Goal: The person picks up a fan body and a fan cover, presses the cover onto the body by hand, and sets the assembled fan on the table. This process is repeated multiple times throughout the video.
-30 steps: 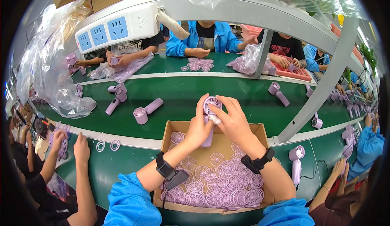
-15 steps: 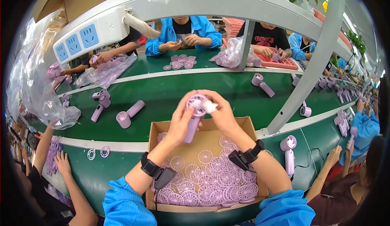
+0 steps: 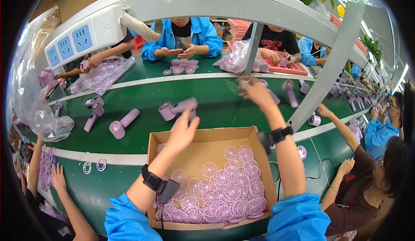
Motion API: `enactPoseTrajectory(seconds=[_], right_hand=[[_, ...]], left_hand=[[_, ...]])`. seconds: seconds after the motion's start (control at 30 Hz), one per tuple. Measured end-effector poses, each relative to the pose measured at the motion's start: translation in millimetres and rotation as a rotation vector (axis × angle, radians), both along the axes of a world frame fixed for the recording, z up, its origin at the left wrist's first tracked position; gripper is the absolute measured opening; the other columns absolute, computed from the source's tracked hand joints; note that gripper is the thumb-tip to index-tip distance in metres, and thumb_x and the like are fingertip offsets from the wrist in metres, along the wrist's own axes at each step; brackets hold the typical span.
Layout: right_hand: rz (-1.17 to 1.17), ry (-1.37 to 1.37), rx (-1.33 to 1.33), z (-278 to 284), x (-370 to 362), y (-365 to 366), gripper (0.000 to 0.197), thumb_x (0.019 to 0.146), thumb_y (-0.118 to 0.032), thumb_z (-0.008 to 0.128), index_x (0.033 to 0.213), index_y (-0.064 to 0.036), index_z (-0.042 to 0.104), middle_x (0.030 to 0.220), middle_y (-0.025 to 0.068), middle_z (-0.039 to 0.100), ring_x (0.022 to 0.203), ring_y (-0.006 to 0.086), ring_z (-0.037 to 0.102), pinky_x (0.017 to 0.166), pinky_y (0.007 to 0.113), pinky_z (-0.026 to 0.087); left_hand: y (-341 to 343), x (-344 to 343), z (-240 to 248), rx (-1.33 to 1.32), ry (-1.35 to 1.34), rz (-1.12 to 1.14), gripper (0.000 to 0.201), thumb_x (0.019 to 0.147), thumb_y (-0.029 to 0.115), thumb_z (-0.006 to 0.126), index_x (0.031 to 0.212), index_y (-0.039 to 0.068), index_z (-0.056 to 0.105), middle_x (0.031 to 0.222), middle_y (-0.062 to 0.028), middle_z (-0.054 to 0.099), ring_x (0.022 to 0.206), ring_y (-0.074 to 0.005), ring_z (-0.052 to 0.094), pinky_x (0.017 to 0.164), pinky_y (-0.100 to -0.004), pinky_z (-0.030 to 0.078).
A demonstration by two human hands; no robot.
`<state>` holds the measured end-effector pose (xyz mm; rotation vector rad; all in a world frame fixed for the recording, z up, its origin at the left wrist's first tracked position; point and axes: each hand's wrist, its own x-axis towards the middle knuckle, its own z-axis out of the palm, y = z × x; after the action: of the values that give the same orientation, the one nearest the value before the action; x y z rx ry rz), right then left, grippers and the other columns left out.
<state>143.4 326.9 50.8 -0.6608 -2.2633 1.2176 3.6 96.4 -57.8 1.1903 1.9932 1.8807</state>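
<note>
My left hand (image 3: 183,130) is over the near edge of the green belt, its thumb and fingers around part of a lilac handheld fan (image 3: 166,111). That fan's handle is smeared by motion. Further right, my right hand (image 3: 257,94) reaches out across the belt, fingers bent around a small crumpled white piece (image 3: 244,84), mostly hidden by them. Just beyond its fingers lies another lilac fan (image 3: 273,96), partly covered by the hand. Below my forearms stands an open cardboard box (image 3: 190,138) holding many lilac spoked fan grilles (image 3: 222,178).
More lilac fans (image 3: 117,129) lie along the belt (image 3: 216,96). A grey metal post (image 3: 322,74) slants down at the right, and a power strip (image 3: 82,37) hangs upper left. Two rings (image 3: 101,165) lie left of the box. Co-workers' hands (image 3: 343,167) work on both sides and opposite.
My hands have parted from above the box. The left has carried the fan forward onto the belt; the right has moved forward and right with the white piece. The view has shifted slightly.
</note>
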Motion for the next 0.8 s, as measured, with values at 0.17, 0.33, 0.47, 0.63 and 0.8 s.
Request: enactPoseTrajectory(seconds=[0.17,0.33,0.47,0.63,0.8], right_hand=[[-0.479,-0.426,0.539,-72,39,170,0.037,0.087,-0.034,0.052,0.109,-0.0055,0.061,0.107,0.0236,0.062,0.1,0.0368,0.059,0.086,0.041,0.047],[-0.923,-0.563,0.582,-144,43,180,0.051,0.082,-0.029,0.058,0.126,-0.0053,0.048,0.126,0.0161,0.055,0.117,0.0376,0.052,0.101,0.044,0.038],[-0.794,-0.719,0.387,-104,4,95,0.05,0.082,-0.03,0.06,0.125,-0.0048,0.049,0.12,0.0159,0.057,0.111,0.0302,0.056,0.09,0.044,0.047],[-0.413,-0.232,-0.474,-123,31,168,0.054,0.077,-0.03,0.069,0.12,-0.0042,0.049,0.088,0.0085,0.059,0.064,0.0169,0.057,0.053,0.03,0.048],[0.117,-0.096,-0.245,-27,-25,33,0.027,0.079,-0.03,0.064,0.092,-0.0065,0.058,0.071,0.0061,0.056,0.061,0.0145,0.054,0.053,0.027,0.046]], left_hand=[[3,29,18,-0.434,0.643,-0.185,0.034,0.087,0.025,0.053,0.114,0.007,0.062,0.098,-0.0142,0.064,0.095,-0.0319,0.057,0.087,-0.0435,0.04],[-2,27,14,-0.44,0.665,-0.149,0.035,0.086,0.026,0.054,0.114,0.008,0.063,0.093,-0.0138,0.065,0.094,-0.0316,0.056,0.086,-0.0418,0.038],[-26,21,23,-0.537,0.638,-0.124,0.035,0.086,0.027,0.054,0.114,0.009,0.063,0.095,-0.014,0.065,0.096,-0.0307,0.056,0.087,-0.0418,0.037],[1,34,31,-0.453,0.657,-0.233,0.041,0.088,0.034,0.052,0.117,0.007,0.062,0.105,-0.0162,0.063,0.101,-0.0306,0.055,0.091,-0.0422,0.037],[4,7,4,-0.177,0.103,-0.202,0.054,0.092,0.043,0.047,0.127,0.002,0.052,0.112,-0.0154,0.062,0.11,-0.0262,0.053,0.098,-0.044,0.037]])
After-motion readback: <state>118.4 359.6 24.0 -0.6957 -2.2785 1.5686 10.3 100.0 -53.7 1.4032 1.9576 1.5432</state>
